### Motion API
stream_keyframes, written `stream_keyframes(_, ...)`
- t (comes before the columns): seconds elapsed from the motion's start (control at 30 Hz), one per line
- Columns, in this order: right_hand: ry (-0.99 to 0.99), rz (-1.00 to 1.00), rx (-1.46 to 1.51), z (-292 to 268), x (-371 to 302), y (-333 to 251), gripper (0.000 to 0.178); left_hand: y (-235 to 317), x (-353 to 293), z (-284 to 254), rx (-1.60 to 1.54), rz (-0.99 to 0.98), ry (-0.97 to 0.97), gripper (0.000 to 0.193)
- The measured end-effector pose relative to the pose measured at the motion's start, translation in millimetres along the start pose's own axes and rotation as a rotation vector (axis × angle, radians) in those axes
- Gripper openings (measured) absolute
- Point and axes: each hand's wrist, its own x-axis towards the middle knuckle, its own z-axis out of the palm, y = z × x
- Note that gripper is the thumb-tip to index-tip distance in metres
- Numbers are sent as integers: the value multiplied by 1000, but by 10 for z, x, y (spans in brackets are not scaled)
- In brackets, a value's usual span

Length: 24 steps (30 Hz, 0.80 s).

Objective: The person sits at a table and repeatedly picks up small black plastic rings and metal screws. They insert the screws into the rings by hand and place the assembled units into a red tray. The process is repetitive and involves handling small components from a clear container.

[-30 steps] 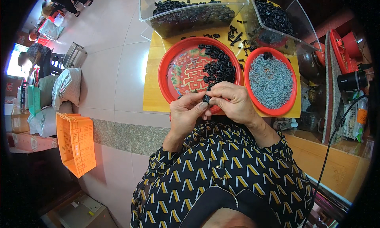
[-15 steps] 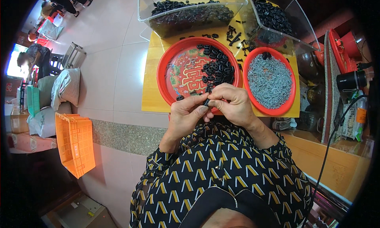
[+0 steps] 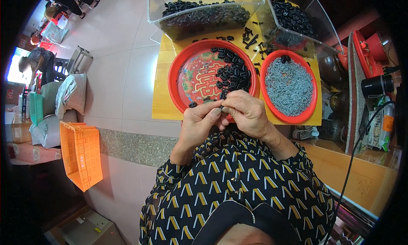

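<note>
Over the near edge of the large red tray [image 3: 173, 79], I can see a small black piece [image 3: 221, 107], mostly hidden, pinched between the fingertips of the left hand [image 3: 195, 121] and right hand [image 3: 247, 113]. Loose oval black pieces [image 3: 238, 73] crowd that tray's right side; small silvery metal parts [image 3: 290, 87] fill the smaller red tray [image 3: 263, 81] just right of it.
</note>
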Motion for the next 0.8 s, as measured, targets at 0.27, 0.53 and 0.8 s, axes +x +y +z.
stream_keyframes(0.27,29,-40,15,24,-5,45,19,-62,-9,43,120,177,83,25)
stream_keyframes(0.53,15,246,247,16,-61,75,16,-55,-7,72,24,185,130,29)
stream_keyframes(0.8,-38,576,517,-27,-33,109,12,-109,47,18,-42,208,122,29)
